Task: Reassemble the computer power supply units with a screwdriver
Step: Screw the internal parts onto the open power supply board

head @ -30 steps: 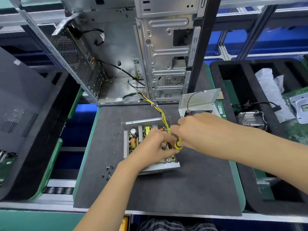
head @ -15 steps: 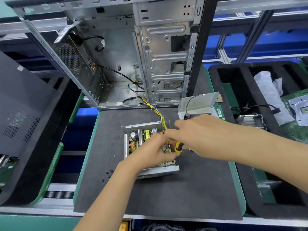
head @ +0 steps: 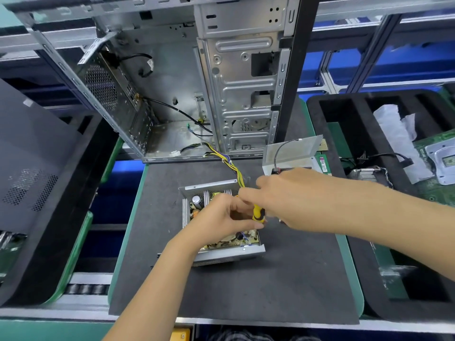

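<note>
Open power supply unit (head: 222, 222) sits centre frame on dark mat (head: 270, 286). Right hand (head: 290, 193) curls around yellow-black screwdriver (head: 258, 215), tip hidden inside unit. Left hand (head: 221, 217) over circuit board, fingers curled; what they grip, cannot tell. Yellow wire bundle (head: 234, 168) runs up to computer case (head: 221, 82), upper centre.

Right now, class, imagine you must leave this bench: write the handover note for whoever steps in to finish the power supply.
Right hand: grips the yellow-and-black-handled screwdriver, held over the unit.
Left hand: fingers curled inside the open silver metal power supply box; what they hold cannot be seen.
The box sits on the dark grey foam mat, circuit board exposed, its yellow-and-black wire bundle running to the open silver computer case.
The bent silver metal cover lies behind the right hand, still off.
Done: board sits in the box.
Left: finish the work on the board, fit the cover, screw it down.
</note>
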A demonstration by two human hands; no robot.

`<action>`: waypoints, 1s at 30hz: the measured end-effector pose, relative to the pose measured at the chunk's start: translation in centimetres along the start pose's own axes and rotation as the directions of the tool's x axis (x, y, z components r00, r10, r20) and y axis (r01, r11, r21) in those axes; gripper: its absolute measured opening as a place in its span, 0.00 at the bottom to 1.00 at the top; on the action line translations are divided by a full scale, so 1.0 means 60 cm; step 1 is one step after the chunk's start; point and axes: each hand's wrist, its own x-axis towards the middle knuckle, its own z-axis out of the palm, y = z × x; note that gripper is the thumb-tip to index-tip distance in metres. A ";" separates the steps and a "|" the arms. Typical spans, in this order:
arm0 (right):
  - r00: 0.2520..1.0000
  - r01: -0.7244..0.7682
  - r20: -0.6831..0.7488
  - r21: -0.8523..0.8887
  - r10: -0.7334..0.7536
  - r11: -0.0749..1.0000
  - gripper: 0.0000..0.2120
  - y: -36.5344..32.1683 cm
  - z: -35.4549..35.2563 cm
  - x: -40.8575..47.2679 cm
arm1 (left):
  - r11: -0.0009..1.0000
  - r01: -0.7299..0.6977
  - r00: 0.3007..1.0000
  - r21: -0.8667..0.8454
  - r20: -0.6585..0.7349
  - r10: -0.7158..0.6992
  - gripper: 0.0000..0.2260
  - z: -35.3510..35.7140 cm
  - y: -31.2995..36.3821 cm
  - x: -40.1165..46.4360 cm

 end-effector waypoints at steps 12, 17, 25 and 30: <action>0.999 -0.025 -0.028 -0.090 0.022 0.996 0.16 -0.014 -0.013 0.012 | 1.000 -0.027 0.999 0.003 -0.046 0.027 0.06 0.005 -0.004 -0.003; 0.999 0.039 0.021 -0.055 -0.038 0.998 0.12 -0.007 -0.012 0.006 | 0.996 -0.064 0.998 -0.060 0.019 0.065 0.23 -0.003 0.002 -0.007; 0.999 -0.053 -0.005 -0.080 0.053 0.995 0.17 -0.006 -0.018 0.006 | 0.996 -0.063 0.995 0.063 -0.072 0.068 0.06 0.002 0.010 0.001; 1.000 0.001 0.013 -0.061 0.000 0.998 0.07 0.002 -0.022 -0.004 | 0.996 -0.064 0.998 0.058 -0.004 0.065 0.10 -0.007 0.013 -0.001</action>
